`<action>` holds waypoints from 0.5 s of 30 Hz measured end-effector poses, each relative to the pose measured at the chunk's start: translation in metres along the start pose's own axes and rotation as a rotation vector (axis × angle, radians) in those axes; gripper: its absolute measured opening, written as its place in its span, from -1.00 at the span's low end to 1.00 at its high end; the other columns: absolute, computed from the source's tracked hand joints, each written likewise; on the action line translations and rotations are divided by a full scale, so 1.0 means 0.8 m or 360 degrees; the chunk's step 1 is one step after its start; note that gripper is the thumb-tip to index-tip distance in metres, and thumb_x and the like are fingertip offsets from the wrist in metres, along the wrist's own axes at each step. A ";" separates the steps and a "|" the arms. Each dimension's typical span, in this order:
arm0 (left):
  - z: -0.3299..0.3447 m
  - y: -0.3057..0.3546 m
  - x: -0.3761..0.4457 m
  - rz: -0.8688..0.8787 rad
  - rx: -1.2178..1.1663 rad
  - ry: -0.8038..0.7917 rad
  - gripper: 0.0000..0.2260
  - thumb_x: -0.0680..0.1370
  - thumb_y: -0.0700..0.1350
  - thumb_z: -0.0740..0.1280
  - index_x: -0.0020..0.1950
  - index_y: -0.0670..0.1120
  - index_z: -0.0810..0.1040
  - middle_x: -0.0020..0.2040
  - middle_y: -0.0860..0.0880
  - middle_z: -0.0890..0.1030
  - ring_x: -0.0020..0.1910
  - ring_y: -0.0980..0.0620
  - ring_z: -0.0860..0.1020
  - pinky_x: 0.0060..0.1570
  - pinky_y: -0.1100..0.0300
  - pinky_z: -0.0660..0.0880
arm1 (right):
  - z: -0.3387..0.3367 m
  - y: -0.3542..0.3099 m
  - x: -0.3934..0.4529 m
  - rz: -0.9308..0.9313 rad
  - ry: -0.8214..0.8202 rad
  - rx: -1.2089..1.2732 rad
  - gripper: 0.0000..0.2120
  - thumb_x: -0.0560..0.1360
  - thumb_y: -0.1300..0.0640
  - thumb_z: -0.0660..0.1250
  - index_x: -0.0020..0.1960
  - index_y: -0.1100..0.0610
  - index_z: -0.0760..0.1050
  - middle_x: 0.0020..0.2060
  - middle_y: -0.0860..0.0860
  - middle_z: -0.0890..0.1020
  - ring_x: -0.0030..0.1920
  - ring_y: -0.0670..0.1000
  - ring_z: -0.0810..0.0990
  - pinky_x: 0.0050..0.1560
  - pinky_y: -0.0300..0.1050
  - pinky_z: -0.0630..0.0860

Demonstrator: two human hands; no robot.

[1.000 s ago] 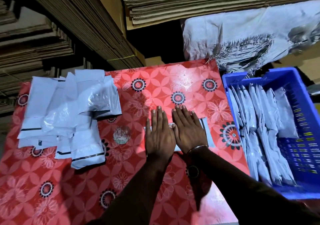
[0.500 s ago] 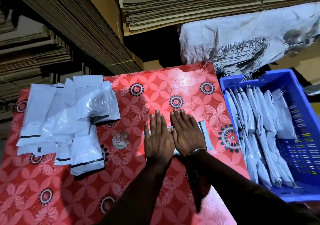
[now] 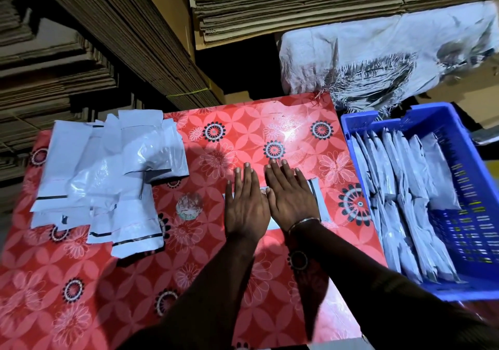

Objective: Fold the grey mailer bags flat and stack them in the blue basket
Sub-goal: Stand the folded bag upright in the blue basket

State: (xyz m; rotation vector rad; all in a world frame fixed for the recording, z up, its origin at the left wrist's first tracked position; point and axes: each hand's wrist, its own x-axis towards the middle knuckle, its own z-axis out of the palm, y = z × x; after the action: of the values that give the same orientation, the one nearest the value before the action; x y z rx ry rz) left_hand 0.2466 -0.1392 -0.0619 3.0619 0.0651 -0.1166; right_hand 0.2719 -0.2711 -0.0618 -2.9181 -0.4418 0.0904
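Both palms flat, fingers straight, pressing one folded mailer bag (image 3: 316,195) onto the red floral tablecloth (image 3: 243,123); left hand (image 3: 244,204) and right hand (image 3: 290,198) side by side, thumbs touching or nearly so; neither grasps, both simply bear down. The bag is mostly hidden beneath them; only its right end and slivers at the left and near edges show; long axis runs left to right. The blue basket (image 3: 359,117) sits just off the cloth's right edge, already carrying rows of folded bags (image 3: 391,177) standing on edge; right hand the nearer, so the carry is likely its job, a short move rightward. Pile of unfolded bags (image 3: 105,174) lies far left, on the left hand's side. Cloth glossy, likely slippery. Stacked flat cardboard (image 3: 297,4) looms at the far side; pale sacking (image 3: 378,52) behind the basket; light dim.
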 end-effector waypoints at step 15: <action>0.004 -0.092 -0.050 0.0060 -0.0333 0.0111 -0.44 0.71 0.17 -0.01 0.69 0.05 -0.02 0.69 0.03 0.02 0.67 -0.01 -0.02 0.57 -0.13 0.13 | -0.009 0.067 -0.045 0.0097 -0.0027 0.0243 -0.44 0.69 -0.20 -0.07 0.65 -0.11 -0.04 0.64 -0.12 -0.02 0.63 -0.01 -0.17 0.60 0.16 -0.05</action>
State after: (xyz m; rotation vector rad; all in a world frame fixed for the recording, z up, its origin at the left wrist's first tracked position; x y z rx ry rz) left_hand 0.2033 -0.0674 -0.0679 2.8559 0.0217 0.0001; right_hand 0.2535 -0.3336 -0.0637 -2.7827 -0.3325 0.1509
